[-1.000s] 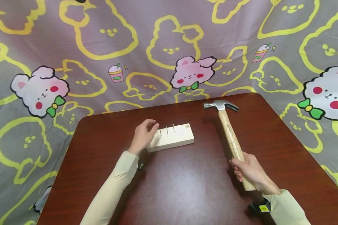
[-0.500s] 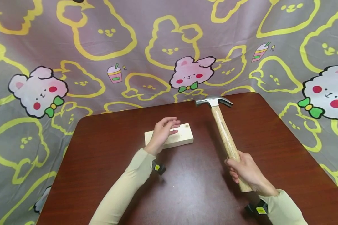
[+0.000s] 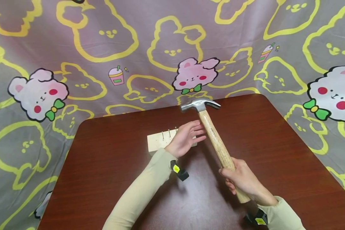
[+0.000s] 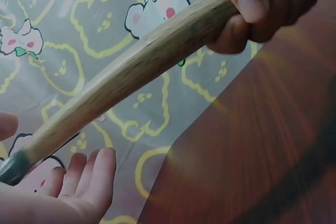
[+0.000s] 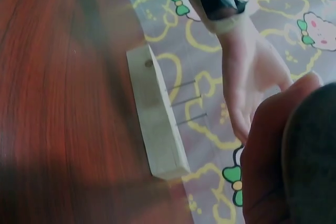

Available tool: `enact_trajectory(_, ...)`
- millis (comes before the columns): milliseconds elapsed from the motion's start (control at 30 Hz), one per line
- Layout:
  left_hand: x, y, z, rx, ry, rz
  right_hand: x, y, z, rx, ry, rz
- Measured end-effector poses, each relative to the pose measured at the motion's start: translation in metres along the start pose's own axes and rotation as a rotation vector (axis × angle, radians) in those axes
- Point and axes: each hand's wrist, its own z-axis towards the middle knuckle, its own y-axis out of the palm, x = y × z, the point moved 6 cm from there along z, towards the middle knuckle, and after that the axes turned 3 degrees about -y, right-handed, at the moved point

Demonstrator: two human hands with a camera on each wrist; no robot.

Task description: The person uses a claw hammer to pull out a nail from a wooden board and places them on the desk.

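My right hand [image 3: 242, 180] grips the wooden handle of a claw hammer [image 3: 214, 135] near its lower end. The hammer slants up and left, its steel head [image 3: 199, 104] toward the back of the table. Beside the handle, below the head, my left hand [image 3: 187, 137] has its fingers spread and holds nothing. In the left wrist view, its extended fingers [image 4: 100, 177] lie just below the hammer's neck. Behind that hand lies a pale wood block [image 3: 155, 142], its right part mostly hidden. Three thin nails [image 5: 186, 102] stand upright in the block, seen fully in the right wrist view.
The dark red-brown table [image 3: 103, 166] has rounded back corners. A curtain [image 3: 149, 32] with cartoon prints hangs close behind and beside it. Each wrist carries a small black camera [image 3: 179, 171].
My left hand has moved right, away from the block's left end, across the nails to the hammer handle, its fingers opening out. The hammer in my right hand has shifted left toward it.
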Motion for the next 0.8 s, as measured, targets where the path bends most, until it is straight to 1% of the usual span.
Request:
enact_trajectory(100, -0.005, 0.006, 0.002, -0.026, -0.012, -0.030, 0.000, 0.007, -0.001, -0.029, 0.000, -0.011)
enact_trajectory(267, -0.011, 0.014, 0.003, -0.090, -0.042, -0.093, -0.003, 0.018, -0.002, -0.080, -0.031, -0.039)
enact_trajectory(333, -0.012, 0.016, 0.002, -0.106, -0.047, -0.124, -0.004, 0.021, -0.003, -0.093, -0.038, -0.048)
enact_trajectory(433, -0.011, 0.019, 0.001, -0.111, -0.045, -0.176, -0.004, 0.024, -0.003, -0.105, -0.037, -0.055)
enact_trajectory(633, -0.011, 0.016, -0.002, -0.083, -0.037, -0.250, -0.003, 0.029, -0.004, -0.128, -0.049, -0.061)
enact_trajectory(800, -0.012, 0.015, -0.003, -0.097, -0.046, -0.311, -0.001, 0.031, -0.003, -0.131, -0.044, -0.077)
